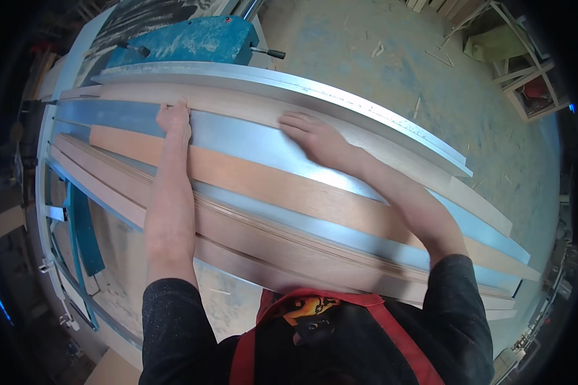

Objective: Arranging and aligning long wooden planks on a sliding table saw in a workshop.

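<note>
A long pale wooden board (237,102) lies along the inner side of a straight metal fence (289,78), on a shiny metal table (237,135). My left hand (175,119) is closed at the near edge of this board, with its fingers curled and a fingertip on the wood. Farther right, my right hand (311,133) rests with fingers stretched out and close together, their tips at the board's near edge. Beneath both forearms runs a loose orange-brown wooden strip (289,192). Nearest my body, several long boards (257,234) lie stacked side by side.
A dusty teal machine housing (192,42) with a black-handled lever (268,52) stands beyond the fence. Wood scraps lie on the dusty floor (366,70). At the far right is a wooden frame rack (523,70). A teal metal leg (83,224) stands below the table at left.
</note>
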Demonstrator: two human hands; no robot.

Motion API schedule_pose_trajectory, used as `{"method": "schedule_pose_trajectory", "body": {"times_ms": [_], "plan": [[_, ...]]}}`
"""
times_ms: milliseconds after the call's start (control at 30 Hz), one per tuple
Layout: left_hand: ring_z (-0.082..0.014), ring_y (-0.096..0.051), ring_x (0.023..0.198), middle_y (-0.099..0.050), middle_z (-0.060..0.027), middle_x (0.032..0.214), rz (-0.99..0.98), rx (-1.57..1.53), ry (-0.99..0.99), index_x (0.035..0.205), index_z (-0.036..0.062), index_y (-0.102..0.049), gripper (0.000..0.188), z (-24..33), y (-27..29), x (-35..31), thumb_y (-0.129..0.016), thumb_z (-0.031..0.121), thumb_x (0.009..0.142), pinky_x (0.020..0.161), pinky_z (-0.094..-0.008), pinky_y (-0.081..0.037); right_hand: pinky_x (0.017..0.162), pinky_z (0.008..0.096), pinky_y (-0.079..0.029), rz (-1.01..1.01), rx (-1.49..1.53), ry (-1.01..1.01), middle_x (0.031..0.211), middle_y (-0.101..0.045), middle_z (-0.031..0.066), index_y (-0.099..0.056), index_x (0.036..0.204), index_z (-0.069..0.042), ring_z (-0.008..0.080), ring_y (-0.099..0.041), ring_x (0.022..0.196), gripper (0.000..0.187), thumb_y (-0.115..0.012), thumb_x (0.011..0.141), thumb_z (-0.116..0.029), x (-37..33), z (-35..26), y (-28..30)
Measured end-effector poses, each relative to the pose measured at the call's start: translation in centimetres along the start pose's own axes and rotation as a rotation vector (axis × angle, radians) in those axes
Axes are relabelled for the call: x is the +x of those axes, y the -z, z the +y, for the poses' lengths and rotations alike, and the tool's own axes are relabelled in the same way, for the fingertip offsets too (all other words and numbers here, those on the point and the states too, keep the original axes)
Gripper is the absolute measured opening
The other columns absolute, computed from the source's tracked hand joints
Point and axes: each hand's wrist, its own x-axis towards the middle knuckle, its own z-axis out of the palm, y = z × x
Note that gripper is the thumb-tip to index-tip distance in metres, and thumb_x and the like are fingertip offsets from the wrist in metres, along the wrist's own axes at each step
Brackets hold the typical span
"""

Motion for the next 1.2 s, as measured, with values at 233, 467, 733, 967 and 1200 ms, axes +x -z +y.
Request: {"method": "schedule_pose_trajectory", "body": {"times_ms": [233, 467, 733, 967, 1200], "plan": [[-0.0169, -0.062, 0.064, -0.069, -0.0089, 0.080, -0.046, 0.098, -0.050, 0.104, -0.0016, -0.065, 0.024, 1.3, -2.5, -0.4, -0.076, 0.005, 0.083, 0.058, -0.0339, -0.049, 0.113, 0.0422, -0.044, -0.130, -0.058, -0.034, 0.143, -0.055, 0.0153, -0.058, 0.136, -0.002, 0.0341, -0.048, 0.138, 0.054, -0.061, 0.083, 0.007, -8.5, -0.3, 9.8], [-0.0181, -0.065, 0.069, -0.071, -0.0125, 0.087, -0.204, 0.060, 0.049, 0.104, -0.0027, -0.066, 0.029, -3.2, -11.6, -5.6, -0.076, 0.010, 0.081, 0.064, -0.0340, -0.052, 0.113, 0.0427, -0.043, -0.217, -0.206, -0.223, 0.143, -0.055, 0.0158, -0.058, 0.135, 0.000, 0.0356, -0.047, 0.138, 0.054, -0.062, 0.082, 0.006, -15.2, -1.0, 13.3], [-0.0145, -0.063, 0.076, -0.069, -0.0076, 0.089, -0.144, 0.141, 0.005, 0.098, -0.0014, -0.069, 0.012, -5.1, -3.3, 8.3, -0.070, 0.005, 0.088, 0.062, -0.0286, -0.050, 0.116, 0.0412, -0.038, -0.126, -0.036, -0.060, 0.149, -0.048, 0.0147, -0.056, 0.136, -0.001, 0.0328, -0.040, 0.142, 0.053, -0.053, 0.083, 0.004, -8.4, 3.1, 5.3], [-0.0102, -0.057, 0.064, -0.064, -0.0039, 0.082, -0.223, 0.090, 0.045, 0.098, -0.0007, -0.066, 0.012, -2.1, -2.4, 7.5, -0.071, 0.007, 0.091, 0.054, -0.0234, -0.046, 0.116, 0.0425, -0.038, 0.003, -0.043, 0.031, 0.145, -0.053, 0.0148, -0.058, 0.134, -0.001, 0.0330, -0.043, 0.140, 0.047, -0.052, 0.087, -0.001, -2.5, 4.3, 2.2], [-0.0111, -0.056, 0.063, -0.063, -0.0050, 0.086, -0.287, 0.112, 0.040, 0.114, -0.0012, -0.058, 0.029, -0.8, -6.2, -10.4, -0.072, 0.002, 0.089, 0.052, -0.0253, -0.046, 0.113, 0.0427, -0.041, 0.109, -0.009, 0.089, 0.137, -0.059, 0.0164, -0.062, 0.126, 0.000, 0.0343, -0.049, 0.135, 0.038, -0.050, 0.091, -0.007, 0.2, 3.3, -1.3]]}}
